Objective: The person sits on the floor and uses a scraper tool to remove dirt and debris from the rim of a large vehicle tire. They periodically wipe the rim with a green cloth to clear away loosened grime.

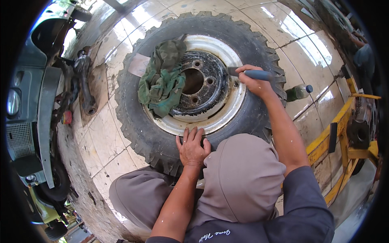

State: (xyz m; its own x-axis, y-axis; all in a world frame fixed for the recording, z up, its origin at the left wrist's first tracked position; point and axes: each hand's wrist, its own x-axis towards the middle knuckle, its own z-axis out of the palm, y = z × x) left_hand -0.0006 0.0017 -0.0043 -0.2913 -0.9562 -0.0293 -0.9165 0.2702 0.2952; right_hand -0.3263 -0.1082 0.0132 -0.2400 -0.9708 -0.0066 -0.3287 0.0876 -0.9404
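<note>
A large off-road tire lies flat before me, mounted on a white-and-black steel wheel rim with worn, chipped paint. My right hand is closed around a scraper with a blue-grey handle. Its flat blade meets the rim's white outer ring on the right side. With fingers spread, my left hand rests on the near edge of the rim and the tire sidewall. A crumpled green cloth is draped over the left part of rim and tire, beside a pale sheet, perhaps paper or sandpaper.
To the right on the tiled floor is a green bottle with a blue cap, near a yellow metal frame. A dark metal arm-like part lies at the left. Beyond it stands a vehicle front with a grey bumper.
</note>
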